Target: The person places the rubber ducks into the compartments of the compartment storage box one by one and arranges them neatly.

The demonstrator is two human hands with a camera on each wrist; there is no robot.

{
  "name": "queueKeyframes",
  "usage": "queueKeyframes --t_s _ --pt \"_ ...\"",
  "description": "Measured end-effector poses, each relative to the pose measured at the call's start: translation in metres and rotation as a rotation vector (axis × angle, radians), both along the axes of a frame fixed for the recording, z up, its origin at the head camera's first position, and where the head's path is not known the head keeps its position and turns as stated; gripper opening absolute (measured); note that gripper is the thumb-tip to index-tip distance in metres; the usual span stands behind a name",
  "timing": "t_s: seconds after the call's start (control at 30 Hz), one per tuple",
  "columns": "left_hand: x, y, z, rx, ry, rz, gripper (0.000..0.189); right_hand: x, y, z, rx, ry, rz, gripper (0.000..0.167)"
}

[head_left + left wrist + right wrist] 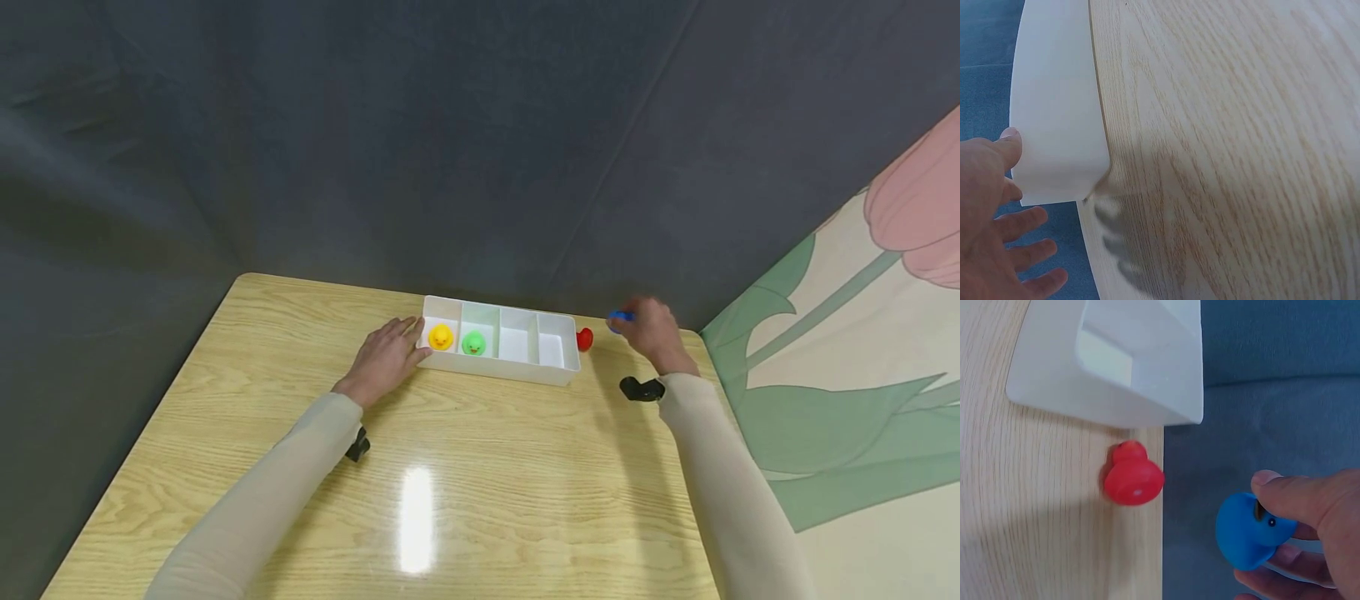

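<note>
A white box (495, 365) with several compartments in a row stands near the table's far edge. In its leftmost compartment sits a yellow rubber duck (441, 337), and a green rubber duck (473, 342) is in the one beside it. My left hand (386, 357) touches the box's left end, thumb and a finger on its wall in the left wrist view. Off the right end, my right hand (651, 332) pinches a blue rubber duck (1250, 531) above the surface. On the table between them lies a red rubber duck (1134, 476), close to the box's right end.
A dark cloth (450, 150) hangs behind the wooden table (510, 467), past its far edge. To the right is a wall panel (847, 400) with a flower pattern. Each wrist carries a black camera mount (641, 389).
</note>
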State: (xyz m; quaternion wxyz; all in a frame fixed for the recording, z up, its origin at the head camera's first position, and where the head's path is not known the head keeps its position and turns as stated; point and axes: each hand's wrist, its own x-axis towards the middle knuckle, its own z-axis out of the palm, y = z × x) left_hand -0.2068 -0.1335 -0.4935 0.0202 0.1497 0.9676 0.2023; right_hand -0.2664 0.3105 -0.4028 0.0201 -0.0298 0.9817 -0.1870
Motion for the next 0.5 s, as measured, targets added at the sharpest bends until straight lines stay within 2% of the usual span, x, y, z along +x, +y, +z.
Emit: queueKeyframes --t_s 0.5 --pt "0.000 -0.001 0.001 0.005 -0.001 0.000 0.068 -0.003 -0.038 0.010 -0.033 0.000 0.043 0.039"
